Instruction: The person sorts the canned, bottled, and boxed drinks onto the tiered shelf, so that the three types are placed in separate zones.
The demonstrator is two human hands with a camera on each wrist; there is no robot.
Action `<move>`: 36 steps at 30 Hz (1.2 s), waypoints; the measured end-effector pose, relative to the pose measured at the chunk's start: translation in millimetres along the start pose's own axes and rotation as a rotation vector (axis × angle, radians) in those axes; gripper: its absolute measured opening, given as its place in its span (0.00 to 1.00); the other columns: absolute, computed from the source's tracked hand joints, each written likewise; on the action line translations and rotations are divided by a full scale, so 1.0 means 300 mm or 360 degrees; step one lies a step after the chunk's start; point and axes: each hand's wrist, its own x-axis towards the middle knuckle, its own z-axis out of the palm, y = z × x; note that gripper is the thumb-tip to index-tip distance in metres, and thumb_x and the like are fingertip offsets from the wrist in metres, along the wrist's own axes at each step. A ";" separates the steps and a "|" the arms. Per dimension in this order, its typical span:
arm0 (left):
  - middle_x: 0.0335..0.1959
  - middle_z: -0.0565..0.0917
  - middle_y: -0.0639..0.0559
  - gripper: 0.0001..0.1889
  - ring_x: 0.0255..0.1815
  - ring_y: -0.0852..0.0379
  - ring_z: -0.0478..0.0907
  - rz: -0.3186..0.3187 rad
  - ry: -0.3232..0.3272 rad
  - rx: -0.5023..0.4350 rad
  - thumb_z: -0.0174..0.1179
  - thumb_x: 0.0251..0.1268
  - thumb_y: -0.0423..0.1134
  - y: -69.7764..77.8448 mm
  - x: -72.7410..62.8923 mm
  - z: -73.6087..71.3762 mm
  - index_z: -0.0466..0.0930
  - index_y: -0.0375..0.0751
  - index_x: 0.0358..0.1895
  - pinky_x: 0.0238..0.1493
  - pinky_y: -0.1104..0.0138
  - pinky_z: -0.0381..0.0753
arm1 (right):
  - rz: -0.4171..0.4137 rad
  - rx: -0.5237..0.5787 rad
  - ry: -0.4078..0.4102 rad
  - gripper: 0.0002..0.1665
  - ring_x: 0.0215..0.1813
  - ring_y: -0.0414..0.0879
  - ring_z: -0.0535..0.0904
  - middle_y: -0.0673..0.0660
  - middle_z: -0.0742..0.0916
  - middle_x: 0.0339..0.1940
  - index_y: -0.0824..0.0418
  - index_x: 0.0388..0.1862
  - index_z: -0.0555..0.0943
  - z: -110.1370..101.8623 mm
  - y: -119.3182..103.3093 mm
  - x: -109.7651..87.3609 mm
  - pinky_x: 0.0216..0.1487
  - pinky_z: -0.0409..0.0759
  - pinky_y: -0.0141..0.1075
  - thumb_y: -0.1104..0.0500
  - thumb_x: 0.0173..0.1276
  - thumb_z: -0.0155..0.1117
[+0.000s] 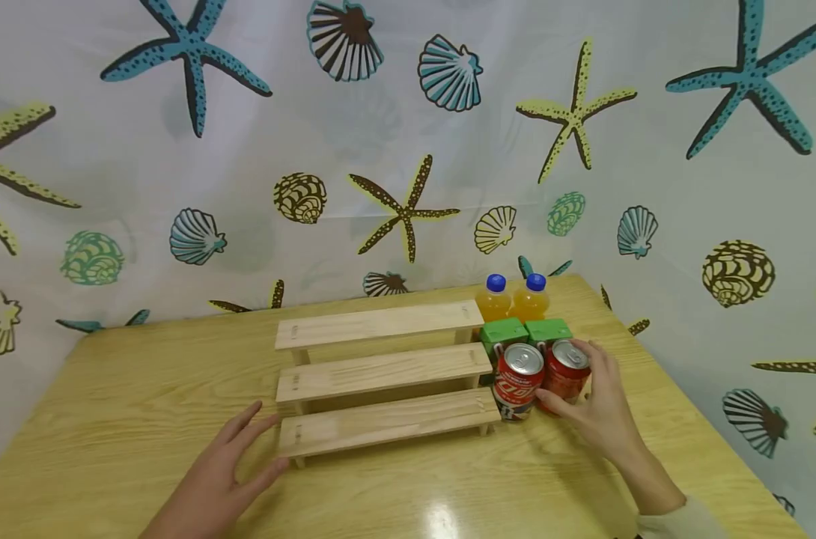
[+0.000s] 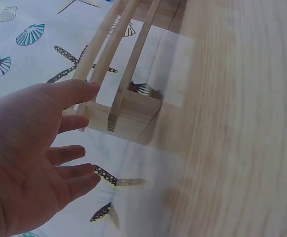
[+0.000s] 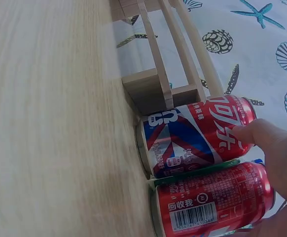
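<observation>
A three-tier wooden step rack (image 1: 381, 374) stands on the table, its lowest step toward me. By its left end my left hand (image 1: 222, 471) has its fingers spread, the fingertips close to the lower steps; it holds nothing. At the rack's right end are two red soda cans, both upright: a left can (image 1: 518, 382) with a blue and white pattern, and a right can (image 1: 564, 378). My right hand (image 1: 600, 408) grips the right can, fingers at its far side and thumb in front. In the right wrist view the thumb (image 3: 254, 134) overlaps the left can (image 3: 197, 136).
Behind the cans stand two green drink cartons (image 1: 504, 329). Two orange juice bottles (image 1: 494, 299) with blue caps stand behind the cartons. A white cloth (image 1: 266, 150) printed with starfish and shells hangs behind and to the right of the wooden table (image 1: 145, 404).
</observation>
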 end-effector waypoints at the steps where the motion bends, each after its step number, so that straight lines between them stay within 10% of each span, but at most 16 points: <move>1: 0.75 0.61 0.31 0.35 0.69 0.25 0.66 -0.0005 0.0004 -0.0020 0.60 0.69 0.60 -0.003 0.002 0.004 0.71 0.41 0.70 0.54 0.34 0.77 | 0.0006 0.0019 -0.0002 0.52 0.72 0.68 0.61 0.74 0.62 0.72 0.66 0.75 0.59 0.003 0.003 0.000 0.67 0.66 0.71 0.53 0.59 0.79; 8: 0.74 0.63 0.33 0.31 0.70 0.29 0.66 -0.0011 0.0053 -0.0285 0.59 0.72 0.55 -0.011 0.011 0.030 0.72 0.38 0.69 0.58 0.46 0.82 | 0.0026 0.0115 -0.0014 0.54 0.70 0.65 0.63 0.71 0.66 0.69 0.66 0.77 0.54 0.019 0.020 -0.002 0.68 0.66 0.67 0.55 0.61 0.77; 19: 0.76 0.63 0.40 0.30 0.76 0.39 0.62 -0.0289 -0.0014 -0.0769 0.57 0.73 0.56 -0.012 0.027 0.059 0.71 0.42 0.71 0.67 0.58 0.76 | 0.0148 0.0209 -0.0040 0.53 0.75 0.69 0.60 0.69 0.64 0.73 0.60 0.78 0.51 0.034 0.038 -0.011 0.66 0.69 0.69 0.56 0.65 0.74; 36: 0.72 0.73 0.48 0.26 0.75 0.48 0.66 -0.0341 0.0005 -0.0887 0.58 0.73 0.52 -0.027 0.041 0.120 0.74 0.46 0.69 0.72 0.56 0.71 | 0.0167 0.0246 0.0002 0.48 0.74 0.71 0.63 0.67 0.64 0.75 0.55 0.79 0.51 0.055 0.056 -0.019 0.64 0.72 0.68 0.59 0.69 0.69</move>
